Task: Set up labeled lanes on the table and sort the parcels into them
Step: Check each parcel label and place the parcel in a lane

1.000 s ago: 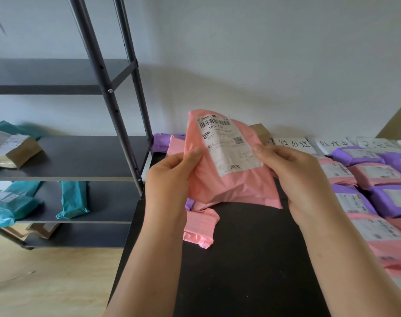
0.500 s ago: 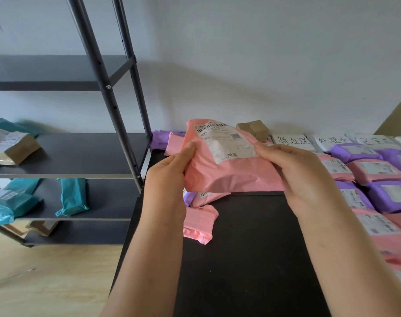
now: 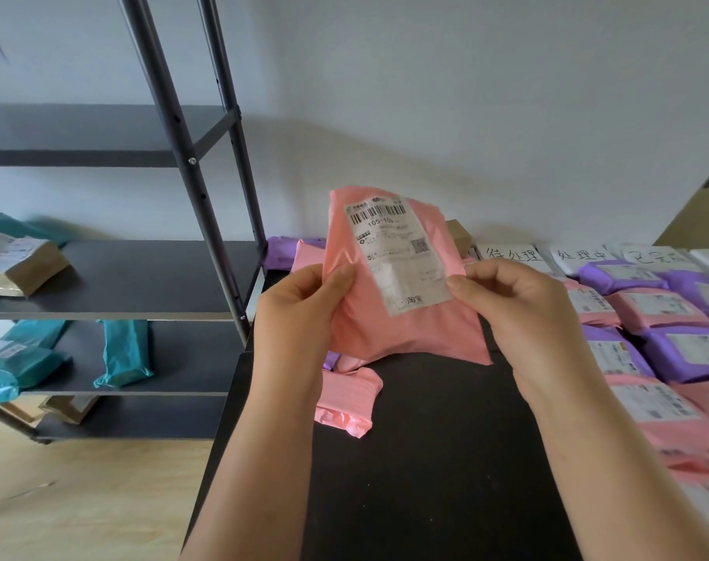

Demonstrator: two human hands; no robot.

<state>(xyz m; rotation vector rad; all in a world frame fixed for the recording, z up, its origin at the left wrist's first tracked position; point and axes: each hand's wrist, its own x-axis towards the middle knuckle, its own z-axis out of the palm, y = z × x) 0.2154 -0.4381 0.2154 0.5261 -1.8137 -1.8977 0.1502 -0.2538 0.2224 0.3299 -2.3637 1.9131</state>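
view from above of two bare hands over a black worktop. at far left stands a dark metal shelf; a brown parcel lies on its middle board and teal parcels lie on the board below.

the left hand grips the left edge of a pink parcel, thumb on the front and fingers curled behind. the parcel is held upright in the air above the back of the worktop, between both hands. its white label faces the camera, with a barcode at the top and "105-10" printed under it. the right hand pinches the parcel's right edge just beside the label, thumb in front and fingers curled behind.

below the held parcel a small pink parcel lies on the worktop near its left edge, and a purple parcel lies at the back by the wall.

to the right, handwritten paper signs sit side by side at the wall. in front of them, pink and purple parcels lie in rows that run toward the camera, packed close and touching.
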